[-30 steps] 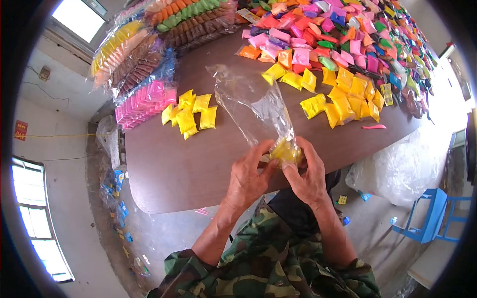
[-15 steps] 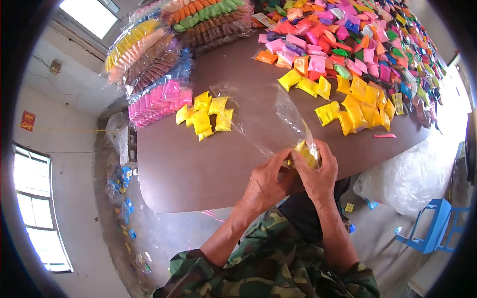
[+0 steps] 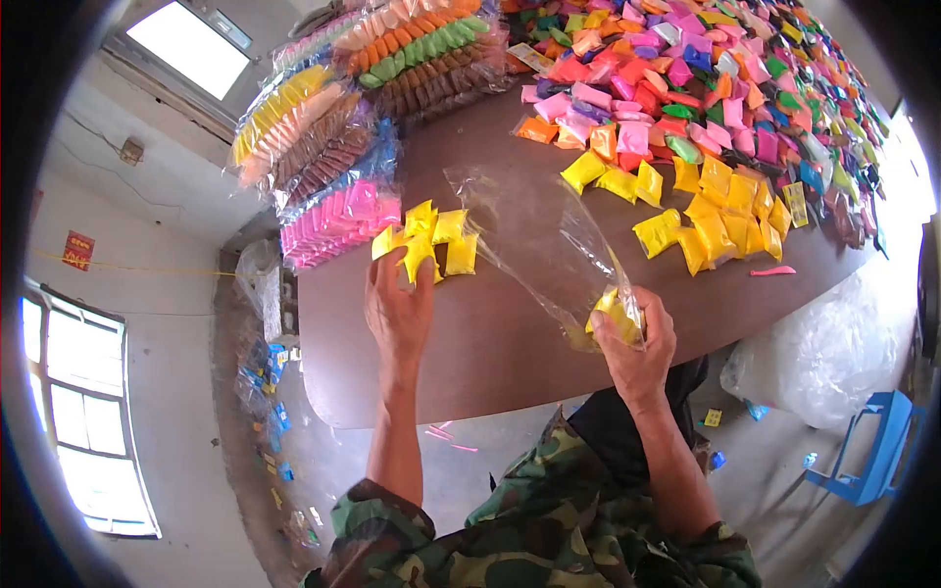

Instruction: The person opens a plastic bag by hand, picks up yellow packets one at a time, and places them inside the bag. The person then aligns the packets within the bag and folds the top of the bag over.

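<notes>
At the left pile of small yellow packets [image 3: 449, 227], my left hand [image 3: 397, 314] has its thumb and fingers apart around the nearest packets, fingertips right at them. My right hand [image 3: 642, 353] pinches the mouth end of a long clear plastic bag [image 3: 586, 240] near the table's front edge. A yellow packet [image 3: 616, 312] sits in that end of the bag, beside my thumb. The rest of the bag stretches away across the table, thin and see-through.
More yellow packets [image 3: 725, 216] lie right of the bag, before a big heap of many-coloured packets [image 3: 676, 93]. Filled clear bags of sorted packets [image 3: 338, 211] are stacked at the back left. A pink strip [image 3: 772, 270] lies near the brown table's [image 3: 470, 363] right edge. A blue stool [image 3: 867, 456] stands on the floor.
My left hand has let go of the bag and moved left to the yellow packets. My right hand still holds the bag. The view has shifted slightly.
</notes>
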### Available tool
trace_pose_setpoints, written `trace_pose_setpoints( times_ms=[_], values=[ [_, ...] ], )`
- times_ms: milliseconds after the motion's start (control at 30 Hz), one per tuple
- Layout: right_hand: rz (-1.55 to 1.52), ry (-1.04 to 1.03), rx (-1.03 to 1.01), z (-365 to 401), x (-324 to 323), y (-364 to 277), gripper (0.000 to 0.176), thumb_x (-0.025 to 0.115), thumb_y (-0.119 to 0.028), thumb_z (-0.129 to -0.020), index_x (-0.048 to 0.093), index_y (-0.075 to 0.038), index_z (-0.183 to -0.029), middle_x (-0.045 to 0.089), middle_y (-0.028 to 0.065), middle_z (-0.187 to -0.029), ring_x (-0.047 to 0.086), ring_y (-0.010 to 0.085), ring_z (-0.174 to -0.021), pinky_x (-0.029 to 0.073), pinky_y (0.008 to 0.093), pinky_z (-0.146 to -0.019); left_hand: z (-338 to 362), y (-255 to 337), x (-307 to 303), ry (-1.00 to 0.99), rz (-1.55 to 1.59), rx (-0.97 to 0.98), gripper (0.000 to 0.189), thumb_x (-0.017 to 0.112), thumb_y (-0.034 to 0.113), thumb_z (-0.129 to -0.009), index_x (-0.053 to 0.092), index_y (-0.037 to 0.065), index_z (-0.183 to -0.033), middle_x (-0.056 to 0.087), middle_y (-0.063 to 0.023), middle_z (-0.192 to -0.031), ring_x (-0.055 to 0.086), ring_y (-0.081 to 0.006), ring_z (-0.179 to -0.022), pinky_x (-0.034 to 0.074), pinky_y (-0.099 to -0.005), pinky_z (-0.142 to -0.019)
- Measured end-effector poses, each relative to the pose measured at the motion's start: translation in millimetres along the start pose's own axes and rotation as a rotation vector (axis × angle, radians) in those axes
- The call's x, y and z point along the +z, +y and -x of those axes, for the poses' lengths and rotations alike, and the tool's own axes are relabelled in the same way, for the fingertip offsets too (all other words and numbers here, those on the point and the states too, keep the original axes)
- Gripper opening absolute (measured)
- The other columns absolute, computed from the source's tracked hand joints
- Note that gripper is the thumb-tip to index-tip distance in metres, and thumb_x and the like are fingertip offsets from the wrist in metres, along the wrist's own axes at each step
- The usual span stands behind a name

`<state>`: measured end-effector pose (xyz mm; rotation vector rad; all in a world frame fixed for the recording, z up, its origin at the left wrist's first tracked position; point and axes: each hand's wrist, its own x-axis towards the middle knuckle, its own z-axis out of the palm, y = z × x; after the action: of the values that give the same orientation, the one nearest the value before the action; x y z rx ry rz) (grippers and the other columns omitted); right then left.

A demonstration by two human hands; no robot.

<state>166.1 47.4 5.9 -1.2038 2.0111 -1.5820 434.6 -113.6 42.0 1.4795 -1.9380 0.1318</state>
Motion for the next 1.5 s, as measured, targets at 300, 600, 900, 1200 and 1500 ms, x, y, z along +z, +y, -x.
trace_pose_setpoints(
  times_ms=[300,600,900,1200,1500],
  values=[
    [-0.002,0.035,-0.105,-0.5,0.9,4.8,0.045,0.091,-0.023,-0.080,0.068,-0.011,-0.117,0.072,0.0068,-0.111,0.066,0.0287,-0.101,0.048,0.0445,-0.096,4.4,-20.3,14.4,-0.261,0.252,-0.368,0.053,0.082,0.030,-0.086,0.063,0.004,-0.129,0.076,-0.0158,-0.108,0.074,-0.0268,-0.096,0.059,-0.0415,-0.085],
    [0.028,0.030,-0.155,-0.3,0.3,8.9,0.047,0.091,-0.023,-0.080,0.068,-0.011,-0.119,0.072,0.0067,-0.111,0.065,0.0284,-0.102,0.047,0.0451,-0.097,50.7,-18.7,-59.3,-0.617,0.260,-0.272,0.058,0.081,0.018,-0.088,0.061,0.002,-0.140,0.073,-0.0134,-0.128,0.071,-0.0257,-0.116,0.055,-0.0423,-0.103],
    [0.002,0.029,-0.131,1.1,-0.4,8.9,0.046,0.091,-0.022,-0.080,0.069,-0.010,-0.118,0.072,0.0063,-0.111,0.066,0.0271,-0.101,0.047,0.0446,-0.097,25.1,-18.7,-50.4,-0.645,0.177,-0.154,0.038,0.074,0.022,-0.097,0.070,0.003,-0.130,0.076,-0.0160,-0.120,0.074,-0.0256,-0.110,0.058,-0.0385,-0.097],
    [0.007,0.005,-0.114,1.4,-1.2,8.7,0.046,0.090,-0.020,-0.081,0.068,-0.010,-0.120,0.072,0.0069,-0.116,0.064,0.0271,-0.106,0.047,0.0447,-0.097,28.4,-24.9,-58.4,-0.638,0.216,-0.219,0.035,0.081,0.024,-0.090,0.073,0.001,-0.115,0.076,-0.0102,-0.100,0.070,-0.0190,-0.087,0.059,-0.0344,-0.083],
    [-0.015,0.052,-0.120,0.8,0.5,7.1,0.045,0.092,-0.021,-0.078,0.069,-0.010,-0.115,0.073,0.0072,-0.110,0.066,0.0279,-0.101,0.048,0.0428,-0.095,21.2,-1.7,-70.7,-0.871,0.216,-0.248,0.035,0.086,0.022,-0.087,0.071,-0.002,-0.107,0.071,-0.0070,-0.088,0.066,-0.0125,-0.077,0.055,-0.0296,-0.071]
  ],
)
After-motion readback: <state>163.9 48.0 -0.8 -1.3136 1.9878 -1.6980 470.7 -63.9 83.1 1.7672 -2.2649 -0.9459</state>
